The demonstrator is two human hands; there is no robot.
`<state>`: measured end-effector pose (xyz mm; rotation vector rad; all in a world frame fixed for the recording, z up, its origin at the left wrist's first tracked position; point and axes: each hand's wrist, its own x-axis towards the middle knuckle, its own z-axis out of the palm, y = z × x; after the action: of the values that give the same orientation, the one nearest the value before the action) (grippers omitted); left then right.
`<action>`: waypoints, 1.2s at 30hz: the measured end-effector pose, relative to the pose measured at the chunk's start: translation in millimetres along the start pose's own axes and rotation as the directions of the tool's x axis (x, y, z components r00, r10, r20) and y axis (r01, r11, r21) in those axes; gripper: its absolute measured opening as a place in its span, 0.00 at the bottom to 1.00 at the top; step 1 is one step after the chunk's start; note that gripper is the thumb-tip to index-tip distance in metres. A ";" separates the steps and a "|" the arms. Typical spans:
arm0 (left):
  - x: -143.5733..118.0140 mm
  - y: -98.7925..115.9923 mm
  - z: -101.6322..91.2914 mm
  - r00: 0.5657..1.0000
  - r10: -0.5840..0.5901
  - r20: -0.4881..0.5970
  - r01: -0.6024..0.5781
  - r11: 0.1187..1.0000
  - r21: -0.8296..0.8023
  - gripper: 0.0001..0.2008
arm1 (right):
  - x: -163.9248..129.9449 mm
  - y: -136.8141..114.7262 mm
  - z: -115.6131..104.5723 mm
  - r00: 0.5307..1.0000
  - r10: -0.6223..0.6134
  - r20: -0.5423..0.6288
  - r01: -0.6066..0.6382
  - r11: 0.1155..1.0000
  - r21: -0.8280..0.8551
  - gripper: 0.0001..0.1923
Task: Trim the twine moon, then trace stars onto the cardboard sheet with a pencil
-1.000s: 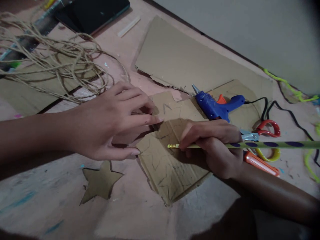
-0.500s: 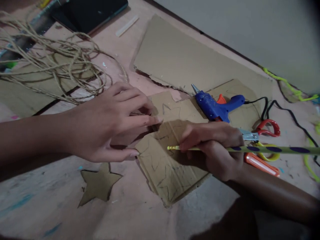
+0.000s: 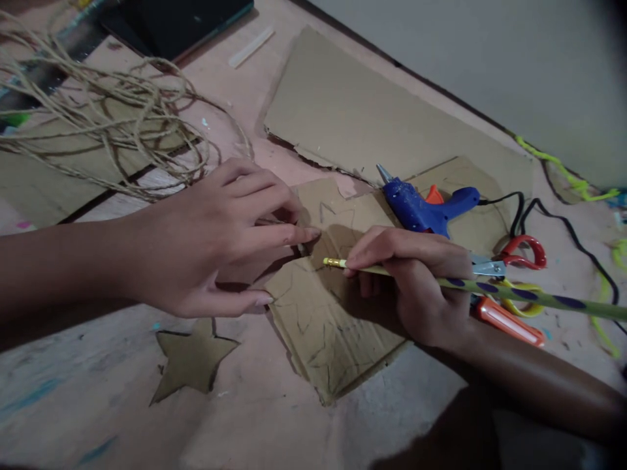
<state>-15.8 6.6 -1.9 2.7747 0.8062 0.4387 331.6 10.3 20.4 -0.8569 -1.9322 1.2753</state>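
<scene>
My right hand (image 3: 416, 274) is closed on a yellow-green pencil (image 3: 519, 297) with purple spots. Its eraser end points at a piece of cardboard (image 3: 372, 356) that carries several pencilled star outlines. Whether the eraser touches the surface I cannot tell. My left hand (image 3: 235, 238) has its fingers spread, with the index fingertip and thumb on the left part of the same cardboard. A cut-out cardboard star (image 3: 196, 359) lies on the table, below the left hand in the view.
A blue glue gun (image 3: 416, 205) with a black cord, red-and-yellow scissors (image 3: 524, 251) and an orange-handled tool (image 3: 509, 320) lie on the right. Tangled twine (image 3: 142, 124), a dark flat device (image 3: 181, 26), a glue stick (image 3: 251, 47) and a large cardboard sheet (image 3: 362, 98) lie farther back.
My right hand has shifted slightly, moving the pencil's eraser end up and to the left over the cardboard. The left hand stays in place.
</scene>
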 end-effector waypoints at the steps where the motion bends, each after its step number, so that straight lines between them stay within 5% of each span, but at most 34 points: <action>1: -0.1 0.7 -0.8 1.000 -0.012 0.013 0.012 1.000 -0.001 0.32 | 0.3 0.2 -0.1 1.000 0.003 0.028 -0.004 1.000 0.011 0.20; 4: -0.5 2.3 -2.4 0.999 -0.039 0.038 0.039 0.999 -0.001 0.32 | 0.4 0.2 -1.0 0.995 0.033 0.098 -0.037 0.998 0.042 0.18; 9: -0.4 -0.7 -1.9 1.000 -0.014 0.019 0.014 1.000 -0.009 0.33 | 0.1 1.4 3.8 0.995 0.060 -0.083 -0.053 0.996 0.076 0.21; 36: 3.5 -10.2 -3.7 0.998 0.040 0.041 -0.040 0.999 -0.017 0.37 | 0.8 0.1 3.9 0.993 0.118 -0.007 -0.117 0.989 0.094 0.21</action>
<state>-19.2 17.4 -0.6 2.7799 0.7358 0.3914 328.1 8.9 19.2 -0.9402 -1.8198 1.4142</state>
